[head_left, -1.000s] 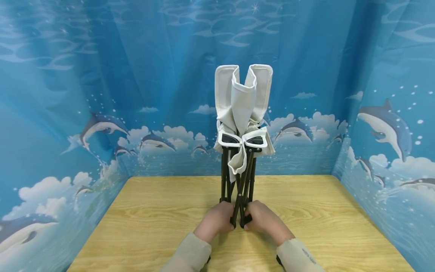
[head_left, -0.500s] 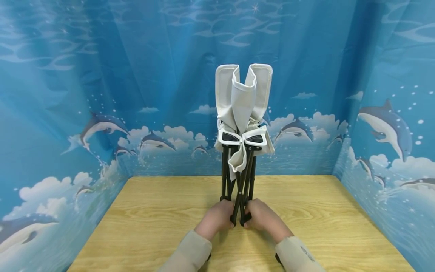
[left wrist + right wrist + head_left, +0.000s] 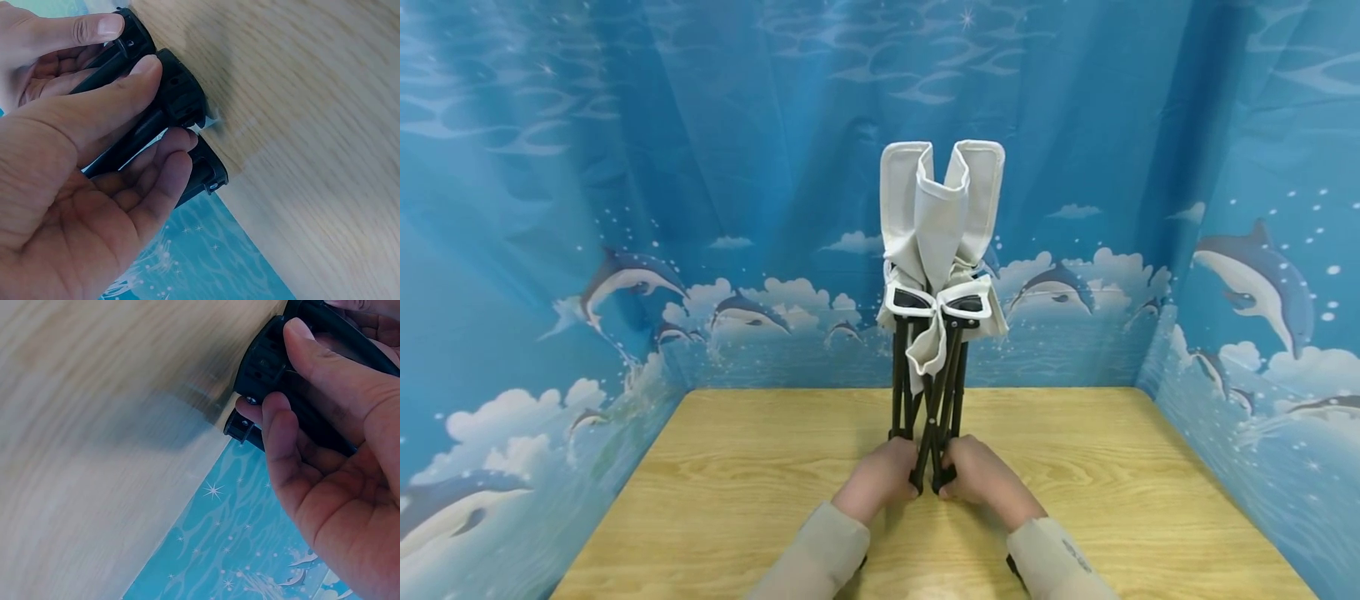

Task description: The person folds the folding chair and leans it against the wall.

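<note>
A small folded camping chair (image 3: pixel 942 221) with white fabric and thin black legs (image 3: pixel 959 379) stands upright at the middle of the wooden table. Its fabric is bunched at the top, with two dark openings in the white corners. My left hand (image 3: pixel 889 472) grips the lower legs from the left, thumb and fingers around a black foot (image 3: pixel 181 90). From the right, my right hand (image 3: pixel 976 472) holds the legs low down in the same way, thumb on another black foot (image 3: pixel 261 359). In the head view the legs partly hide the fingertips.
The wood-grain tabletop (image 3: pixel 737 483) stretches to both sides of the chair. Behind and beside it hangs a blue curtain (image 3: pixel 775 167) printed with dolphins and clouds.
Both hands and the chair's feet have shifted very slightly farther from me. The grip on the legs stays the same.
</note>
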The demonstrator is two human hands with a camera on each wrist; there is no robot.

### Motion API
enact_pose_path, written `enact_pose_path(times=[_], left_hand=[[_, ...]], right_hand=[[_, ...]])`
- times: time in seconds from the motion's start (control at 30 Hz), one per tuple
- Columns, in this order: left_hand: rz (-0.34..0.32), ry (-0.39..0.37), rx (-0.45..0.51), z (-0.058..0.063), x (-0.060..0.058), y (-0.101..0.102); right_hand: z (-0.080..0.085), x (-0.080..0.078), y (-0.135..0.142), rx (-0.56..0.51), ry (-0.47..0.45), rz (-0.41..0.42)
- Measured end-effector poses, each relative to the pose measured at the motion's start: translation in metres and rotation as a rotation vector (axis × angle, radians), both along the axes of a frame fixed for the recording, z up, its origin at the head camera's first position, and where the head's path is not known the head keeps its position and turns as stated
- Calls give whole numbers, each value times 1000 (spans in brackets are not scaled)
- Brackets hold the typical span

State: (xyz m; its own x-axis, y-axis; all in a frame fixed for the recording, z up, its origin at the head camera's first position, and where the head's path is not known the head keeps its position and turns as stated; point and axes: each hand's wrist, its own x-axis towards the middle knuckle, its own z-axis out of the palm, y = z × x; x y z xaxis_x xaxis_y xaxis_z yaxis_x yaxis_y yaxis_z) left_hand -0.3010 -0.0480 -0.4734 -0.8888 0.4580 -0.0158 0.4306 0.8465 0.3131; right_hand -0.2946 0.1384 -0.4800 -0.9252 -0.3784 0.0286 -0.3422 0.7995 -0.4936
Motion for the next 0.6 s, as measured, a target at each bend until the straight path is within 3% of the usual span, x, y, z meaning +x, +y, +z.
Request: enact_pose_path(times=[0.6], left_hand=[[3,-10,-30,2,-13,6]], right_hand=[[-2,-14,1,24,-22,-70]])
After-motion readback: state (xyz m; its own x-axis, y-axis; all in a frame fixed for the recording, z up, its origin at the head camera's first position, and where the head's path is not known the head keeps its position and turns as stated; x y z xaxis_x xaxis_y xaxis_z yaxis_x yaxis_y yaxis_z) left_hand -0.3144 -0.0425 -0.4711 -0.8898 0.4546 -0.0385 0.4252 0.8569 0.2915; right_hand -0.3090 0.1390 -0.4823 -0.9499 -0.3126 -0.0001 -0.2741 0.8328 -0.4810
